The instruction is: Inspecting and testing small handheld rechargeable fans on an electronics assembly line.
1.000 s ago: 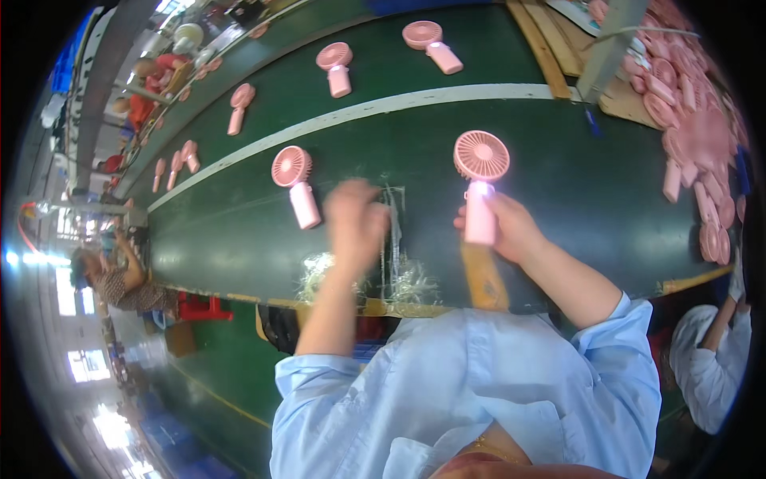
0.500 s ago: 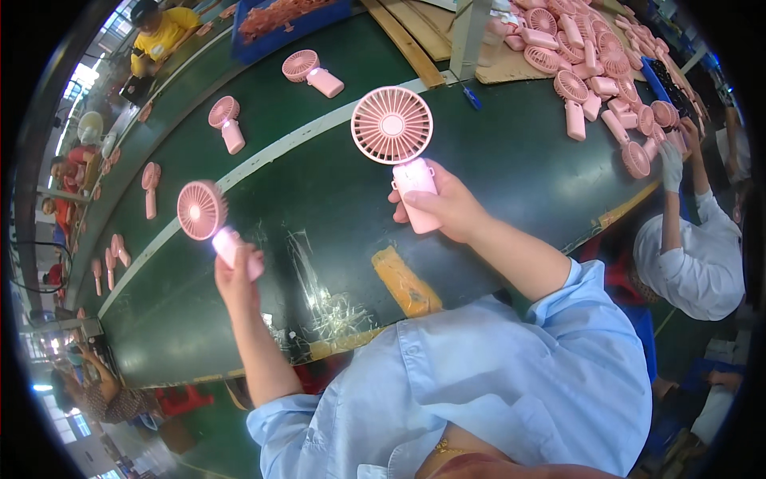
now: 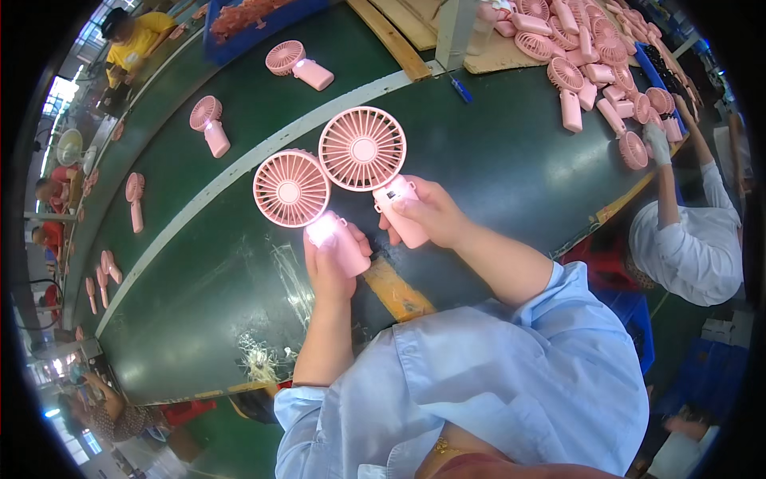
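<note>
Two pink handheld fans are up in front of me over the dark green table point(image 3: 191, 319), their round grilles side by side and seeming to touch. My left hand point(image 3: 331, 271) is wrapped round the handle of the left fan point(image 3: 289, 191); a bright glow shows at the top of that handle. In my right hand point(image 3: 427, 211) is the other fan point(image 3: 363, 150), its grille a bit higher and farther right. My right thumb lies on the front of its handle, below a small dark patch. Both sets of fingers are closed.
More pink fans, such as this one point(image 3: 209, 126), lie beyond the pale strip point(image 3: 239, 164). At far right a heap of fans point(image 3: 590, 48) sits by a co-worker in white point(image 3: 686, 231). A blue bin point(image 3: 263, 28) holds pink parts; a blue pen-like object point(image 3: 460, 89) lies near a post.
My left hand has brought its fan rightward, next to the other one. My right hand has shifted slightly left and down, and its handle now shows a dark patch.
</note>
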